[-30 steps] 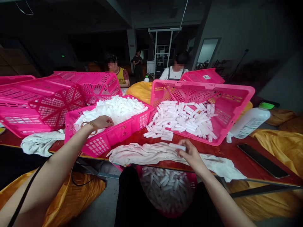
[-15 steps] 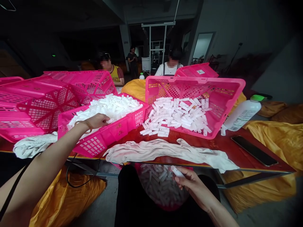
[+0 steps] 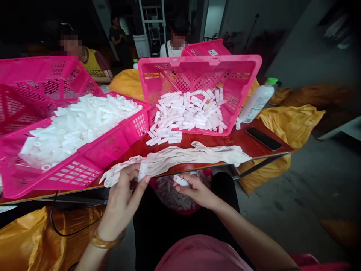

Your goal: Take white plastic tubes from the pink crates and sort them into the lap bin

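Note:
My left hand [image 3: 123,199] is below the table's near edge, its fingers closed round a small white plastic tube [image 3: 141,170]. My right hand [image 3: 195,191] is beside it over my lap, pinching another white tube [image 3: 181,180]. Both hands hover above a pink basket [image 3: 208,174] on my lap that holds several white tubes. Just above them a cream cloth [image 3: 180,157] lies along the table edge. To the left a pink crate [image 3: 79,165] is heaped with white tubes. A tilted pink crate [image 3: 197,66] behind the cloth spills more tubes onto the table.
Empty pink crates [image 3: 42,79] are stacked at the back left. A white bottle with a green cap [image 3: 258,99] and a black phone [image 3: 263,138] lie on the red table [image 3: 248,139] at right. Orange bags [image 3: 290,120] surround the table. Other people sit across it.
My left hand left the heaped crate and came down to the table edge with a tube. My right hand stayed low over the lap basket. The view tilted down and left.

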Motion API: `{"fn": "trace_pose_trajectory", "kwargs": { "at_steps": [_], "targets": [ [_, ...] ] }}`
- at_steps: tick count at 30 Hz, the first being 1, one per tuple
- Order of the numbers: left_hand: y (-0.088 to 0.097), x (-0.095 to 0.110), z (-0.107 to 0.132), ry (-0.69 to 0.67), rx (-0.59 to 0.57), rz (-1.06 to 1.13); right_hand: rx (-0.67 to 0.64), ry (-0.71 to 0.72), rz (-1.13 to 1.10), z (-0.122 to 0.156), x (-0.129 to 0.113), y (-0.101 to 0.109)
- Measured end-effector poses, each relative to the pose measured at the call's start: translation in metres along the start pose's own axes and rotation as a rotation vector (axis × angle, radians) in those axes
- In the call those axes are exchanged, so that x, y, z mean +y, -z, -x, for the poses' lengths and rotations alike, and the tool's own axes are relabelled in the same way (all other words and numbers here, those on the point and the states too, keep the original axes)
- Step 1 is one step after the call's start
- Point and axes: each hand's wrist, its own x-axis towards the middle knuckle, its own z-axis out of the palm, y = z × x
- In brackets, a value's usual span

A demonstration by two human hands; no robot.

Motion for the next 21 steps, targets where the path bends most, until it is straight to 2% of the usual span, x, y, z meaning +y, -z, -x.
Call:
{"fn": "trace_pose_trajectory", "kwargs": {
  "at_steps": [3,5,7,10,12,15,18,21],
  "targets": [
    [-0.035,0.010,0.013,-0.089,-0.084,0.064,-0.018,0.000,-0.018,0.007,0.000,0.001],
    [-0.049,0.011,0.016,-0.148,-0.160,0.093,-0.026,0.022,-0.019,0.011,0.002,0.003],
    [-0.057,0.010,0.019,-0.180,-0.190,0.128,-0.040,0.045,-0.015,0.013,0.005,0.005],
    [-0.058,0.007,0.024,-0.217,-0.215,0.173,-0.039,0.080,0.044,0.015,0.008,0.005],
    [-0.056,0.007,0.026,-0.211,-0.248,0.194,0.030,0.142,0.180,0.017,0.010,0.005],
    [-0.051,0.008,0.030,-0.135,-0.275,0.203,0.146,0.271,0.442,0.021,0.012,0.003],
    [-0.049,0.006,0.030,-0.049,-0.284,0.208,0.191,0.350,0.658,0.023,0.019,0.001],
    [-0.055,0.002,0.023,0.014,-0.386,0.310,0.207,0.432,0.925,0.021,0.027,-0.001]
  ]
}}
